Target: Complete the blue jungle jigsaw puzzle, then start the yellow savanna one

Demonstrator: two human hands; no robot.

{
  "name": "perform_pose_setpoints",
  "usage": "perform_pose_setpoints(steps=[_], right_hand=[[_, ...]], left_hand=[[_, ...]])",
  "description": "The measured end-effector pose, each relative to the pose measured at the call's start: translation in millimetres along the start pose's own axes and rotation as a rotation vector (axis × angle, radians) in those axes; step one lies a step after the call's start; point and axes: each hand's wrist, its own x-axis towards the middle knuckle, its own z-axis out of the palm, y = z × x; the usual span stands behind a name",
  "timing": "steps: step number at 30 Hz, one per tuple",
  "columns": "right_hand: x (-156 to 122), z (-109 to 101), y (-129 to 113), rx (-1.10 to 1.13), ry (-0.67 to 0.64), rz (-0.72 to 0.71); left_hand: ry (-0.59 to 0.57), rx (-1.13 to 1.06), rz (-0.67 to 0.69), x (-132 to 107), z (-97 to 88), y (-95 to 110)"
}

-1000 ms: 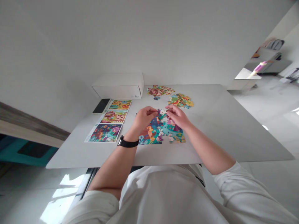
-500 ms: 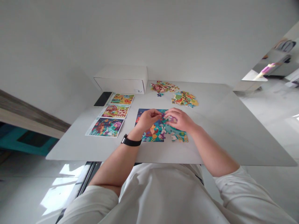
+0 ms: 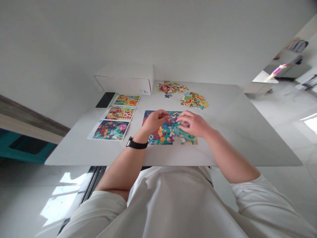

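Observation:
A colourful, partly joined jigsaw puzzle (image 3: 166,135) lies flat on the white table (image 3: 230,132) in front of me. My left hand (image 3: 155,121), with a black watch on its wrist, rests on the puzzle's upper left part, fingers curled and pinching toward the middle. My right hand (image 3: 194,124) lies over the puzzle's upper right part, fingers bent down onto a purple piece (image 3: 186,124). The fingertips of both hands nearly meet over the puzzle's top edge. What the left fingers pinch is hidden.
Three picture cards (image 3: 116,120) lie in a row left of the puzzle, beside a black phone (image 3: 105,99). A white box (image 3: 126,79) stands at the back. Two heaps of loose pieces (image 3: 173,87) (image 3: 194,100) lie behind the puzzle. The table's front edge is near my body.
Both hands have come down from holding pieces above the puzzle to pressing on its upper part. The view has shifted slightly.

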Motion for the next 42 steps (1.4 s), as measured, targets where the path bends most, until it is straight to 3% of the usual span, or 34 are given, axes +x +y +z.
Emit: perform_pose_setpoints(steps=[9, 23, 31, 42], right_hand=[[-56.8, 35.4, -0.3, 0.045, -0.024, 0.008], [-59.8, 51.5, 4.2, -0.026, -0.085, -0.049], [-59.2, 53.0, 4.2, -0.046, -0.077, -0.08], [-61.2, 55.2, 9.4, -0.027, -0.05, -0.101]], left_hand=[[-0.138, 0.282, 0.051, -1.4, 5.5, 2.0], [-0.446, 0.45, 0.022, -9.7, 12.2, -5.0], [-0.482, 0.545, 0.019, -9.9, 18.9, -5.2], [-0.44, 0.636, -0.002, -12.8, 24.4, -4.6]])
